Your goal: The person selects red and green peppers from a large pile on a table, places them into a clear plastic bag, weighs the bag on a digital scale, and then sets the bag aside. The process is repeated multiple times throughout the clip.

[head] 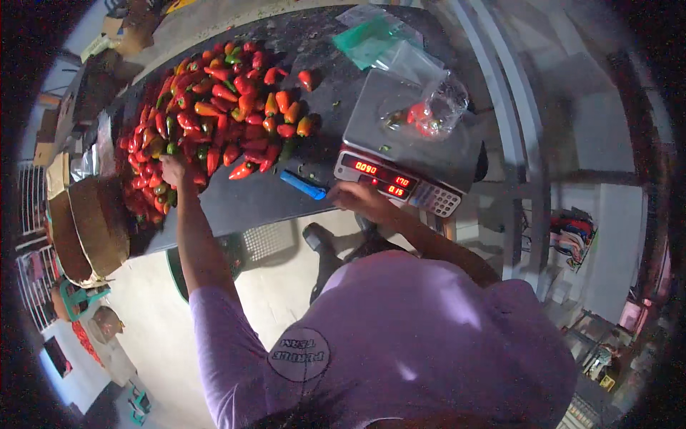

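My left hand [176,170] reaches into the near side of a big heap of red, orange and green peppers [225,102] on the dark tabletop [225,198]. Its fingers are among the peppers, and whether they grip one is not clear. My right hand [351,196], fingers bent, is by the front edge of a digital scale [375,174]. A slim blue plastic tool [303,185] lies on the table, its right end right at my right fingertips; holding cannot be made out. On the scale's metal plate [370,112] sits a clear plastic bag [445,102] with a few peppers [420,118] inside.
Clear and green plastic bags [375,43] lie behind the scale, partly over its plate. An open cardboard box [88,230] stands at the table's left end. Grey metal posts [504,96] rise at the right. Below the table edge is a plastic basket [268,241].
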